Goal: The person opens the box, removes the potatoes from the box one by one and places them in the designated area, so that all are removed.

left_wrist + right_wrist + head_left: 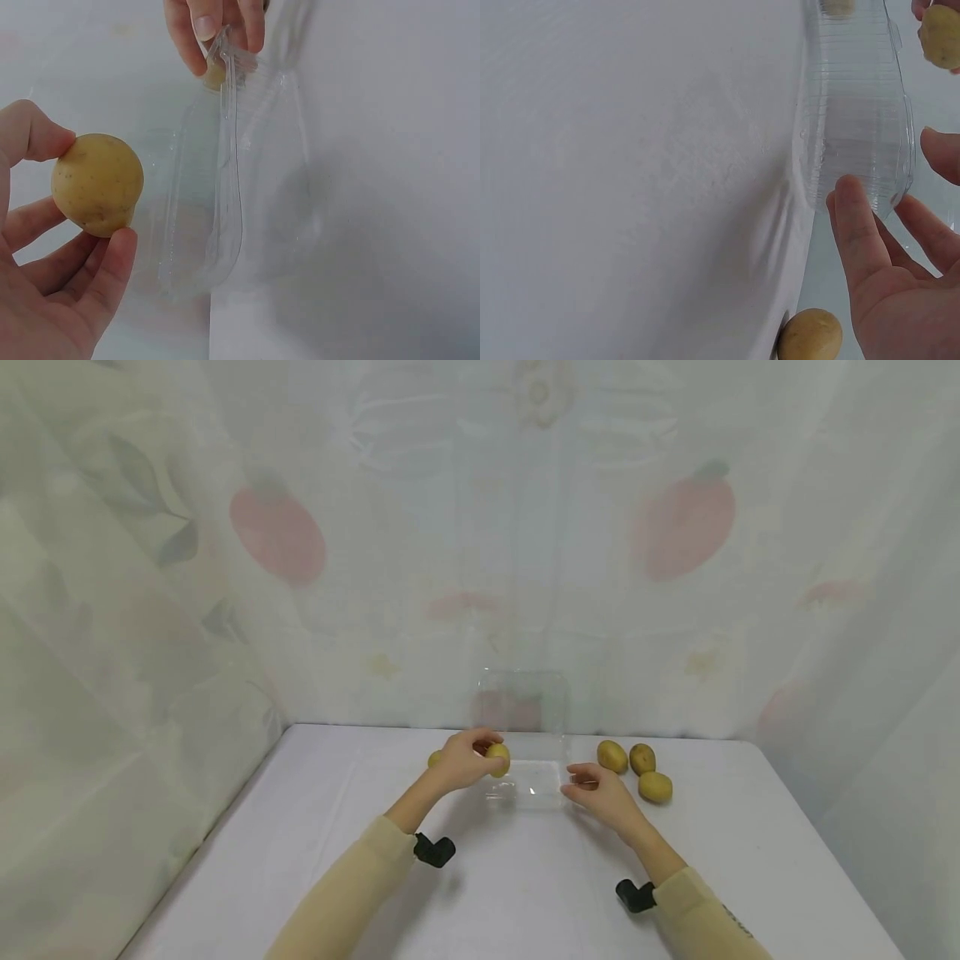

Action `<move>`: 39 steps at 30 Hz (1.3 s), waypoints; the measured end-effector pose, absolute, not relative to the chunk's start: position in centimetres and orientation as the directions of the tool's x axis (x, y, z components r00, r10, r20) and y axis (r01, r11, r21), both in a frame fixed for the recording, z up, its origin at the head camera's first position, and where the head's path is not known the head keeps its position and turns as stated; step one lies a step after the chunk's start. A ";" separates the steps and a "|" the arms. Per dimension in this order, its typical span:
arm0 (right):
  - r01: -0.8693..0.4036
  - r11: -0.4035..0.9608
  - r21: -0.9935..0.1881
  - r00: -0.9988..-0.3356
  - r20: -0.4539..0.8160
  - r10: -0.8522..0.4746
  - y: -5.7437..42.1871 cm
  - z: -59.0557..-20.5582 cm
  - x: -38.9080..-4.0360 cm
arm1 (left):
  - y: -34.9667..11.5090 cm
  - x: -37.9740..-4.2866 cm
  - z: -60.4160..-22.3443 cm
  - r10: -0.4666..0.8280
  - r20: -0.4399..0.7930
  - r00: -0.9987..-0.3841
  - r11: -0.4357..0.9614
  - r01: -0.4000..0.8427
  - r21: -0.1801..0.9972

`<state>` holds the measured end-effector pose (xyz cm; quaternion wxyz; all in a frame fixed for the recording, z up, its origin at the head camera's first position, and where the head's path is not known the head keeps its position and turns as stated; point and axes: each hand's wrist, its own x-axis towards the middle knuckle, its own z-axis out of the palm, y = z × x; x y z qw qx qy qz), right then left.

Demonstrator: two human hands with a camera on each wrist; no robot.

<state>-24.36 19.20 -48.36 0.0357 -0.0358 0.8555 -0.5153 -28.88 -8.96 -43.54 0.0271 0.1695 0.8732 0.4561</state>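
Note:
My left hand (467, 760) pinches a yellow potato (97, 184) between thumb and fingertips, held above the left side of a clear plastic clamshell box (536, 777). The box's lid (525, 697) stands raised at the back. At the box's right end is my right hand (900, 277), its extended fingers touching the outside of the wall and its thumb apart from the rim. Another potato (434, 759) sits left of the box, partly hidden behind my left hand.
Several potatoes, one of them in front (656, 787), lie together on the white table (517, 885) to the right of the box. A pale printed curtain (405, 568) hangs behind the table and along both sides.

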 end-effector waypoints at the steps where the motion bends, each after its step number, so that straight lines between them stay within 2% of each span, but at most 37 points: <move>1: -0.023 0.466 -0.885 -0.995 -0.026 -0.097 19.2 -48.3 -24.3 | -9.2 -28.8 -43.5 0.315 0.112 -0.943 0.530 0.272 0.803; 9: -0.036 0.464 -0.885 -0.994 -0.015 -0.106 18.9 -48.4 -24.4 | -11.3 -28.3 -43.8 0.283 0.160 -0.946 0.522 0.292 0.802; 21: -0.031 0.468 -0.883 -0.995 -0.016 -0.097 19.0 -48.7 -24.5 | -14.2 -27.6 -44.3 0.150 0.103 -0.983 0.522 0.167 0.836; 39: -0.044 0.457 -0.888 -0.994 -0.008 -0.112 19.3 -48.9 -24.4 | -17.6 -27.2 -47.6 0.058 0.122 -0.991 0.538 0.134 0.832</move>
